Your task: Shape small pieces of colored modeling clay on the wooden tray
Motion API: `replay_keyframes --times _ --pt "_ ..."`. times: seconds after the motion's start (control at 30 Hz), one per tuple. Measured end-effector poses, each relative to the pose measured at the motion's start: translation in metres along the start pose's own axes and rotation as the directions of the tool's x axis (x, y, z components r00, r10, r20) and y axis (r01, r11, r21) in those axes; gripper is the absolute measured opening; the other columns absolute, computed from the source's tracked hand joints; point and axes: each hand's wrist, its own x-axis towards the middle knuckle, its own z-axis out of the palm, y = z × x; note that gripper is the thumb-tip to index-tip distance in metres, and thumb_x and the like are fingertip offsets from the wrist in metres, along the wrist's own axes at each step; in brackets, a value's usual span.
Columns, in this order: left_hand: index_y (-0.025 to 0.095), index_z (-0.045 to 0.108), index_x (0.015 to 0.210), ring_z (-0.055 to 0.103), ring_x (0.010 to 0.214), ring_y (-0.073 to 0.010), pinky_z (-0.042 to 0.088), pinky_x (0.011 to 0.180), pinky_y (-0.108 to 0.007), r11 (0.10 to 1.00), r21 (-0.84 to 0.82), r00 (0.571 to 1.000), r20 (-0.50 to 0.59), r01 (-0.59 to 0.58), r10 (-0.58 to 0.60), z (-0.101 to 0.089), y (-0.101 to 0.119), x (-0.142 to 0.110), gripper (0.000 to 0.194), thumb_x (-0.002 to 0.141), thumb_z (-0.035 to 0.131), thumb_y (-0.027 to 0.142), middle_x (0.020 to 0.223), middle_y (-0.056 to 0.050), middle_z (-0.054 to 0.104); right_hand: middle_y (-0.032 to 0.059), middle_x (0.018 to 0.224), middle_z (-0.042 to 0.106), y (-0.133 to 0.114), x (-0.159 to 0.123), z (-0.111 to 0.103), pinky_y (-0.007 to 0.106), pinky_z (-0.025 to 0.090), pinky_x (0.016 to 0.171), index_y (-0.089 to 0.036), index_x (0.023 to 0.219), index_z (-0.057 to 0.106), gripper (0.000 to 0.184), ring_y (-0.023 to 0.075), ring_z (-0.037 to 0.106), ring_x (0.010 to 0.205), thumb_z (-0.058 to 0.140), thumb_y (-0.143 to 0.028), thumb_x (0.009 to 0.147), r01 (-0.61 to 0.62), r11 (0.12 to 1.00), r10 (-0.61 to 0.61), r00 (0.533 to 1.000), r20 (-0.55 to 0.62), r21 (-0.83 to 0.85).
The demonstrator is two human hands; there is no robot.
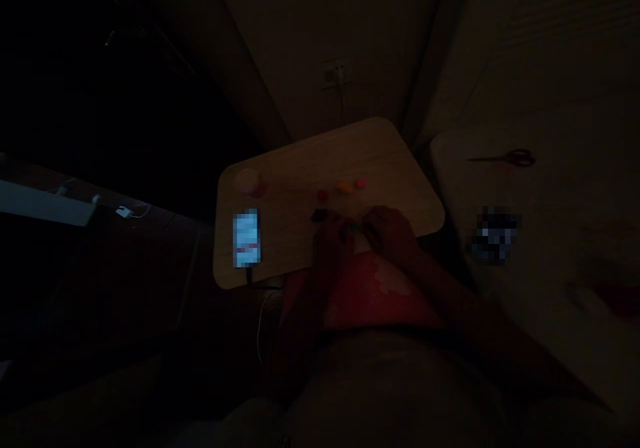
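In dim light, both my hands rest at the near edge of a small wooden table (pixel 295 168). A small green lump (pixel 356 227), perhaps modelling clay, shows between them. My left hand (pixel 334 233) is closed with curled fingers at the lump's left side. From the right, my right hand (pixel 387 228) closes its fingertips on the same lump. Just beyond my left hand lies a dark lump (pixel 319 215). Farther back sit a red lump (pixel 323 195), an orange-yellow lump (pixel 344 187) and a pink lump (pixel 361 184). Darkness hides the finer finger detail.
A lit phone (pixel 247 238) with a cable lies at the table's left, below a pale round tub (pixel 249 181). On the light surface to the right are scissors (pixel 520 158) and a blurred-out item (pixel 495 236). A wall socket (pixel 336 73) holds a plug behind the table.
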Motion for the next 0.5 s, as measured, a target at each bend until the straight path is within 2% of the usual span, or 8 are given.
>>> replay_keyframes --times 0.27,0.43,0.5 --pt "0.02 0.073 0.104 0.068 0.102 -0.0232 0.057 0.099 -0.038 1.0 0.022 1.0 0.002 -0.013 0.013 0.0 0.003 -0.001 0.027 0.084 0.061 0.007 0.106 -0.007 0.069 0.0146 0.1 0.072 0.002 0.004 -0.002 0.039 0.04 0.082 -0.015 0.099 0.073 0.023 0.029 0.06 0.097 0.052 -0.024 0.103 0.022 0.999 -0.022 1.0 0.009 0.027" --pt "0.02 0.071 0.106 0.067 0.101 -0.0231 0.056 0.097 -0.037 0.998 0.064 1.0 -0.003 -0.023 0.024 0.004 0.002 -0.003 0.021 0.085 0.07 0.015 0.109 -0.008 0.068 0.0155 0.103 0.073 0.008 -0.003 -0.009 0.038 0.044 0.086 -0.014 0.104 0.073 0.024 0.0285 0.063 0.099 0.05 -0.017 0.101 0.049 0.995 -0.051 0.999 0.017 0.085" --pt "0.02 0.071 0.106 0.067 0.101 -0.023 0.056 0.096 -0.036 0.997 0.074 1.0 0.002 -0.03 0.03 0.005 0.001 -0.003 0.019 0.087 0.072 0.019 0.109 -0.008 0.068 0.0149 0.104 0.074 0.009 -0.009 -0.016 0.037 0.045 0.085 -0.014 0.103 0.073 0.023 0.0279 0.064 0.099 0.051 -0.015 0.099 0.015 0.995 -0.017 1.0 0.015 0.094"
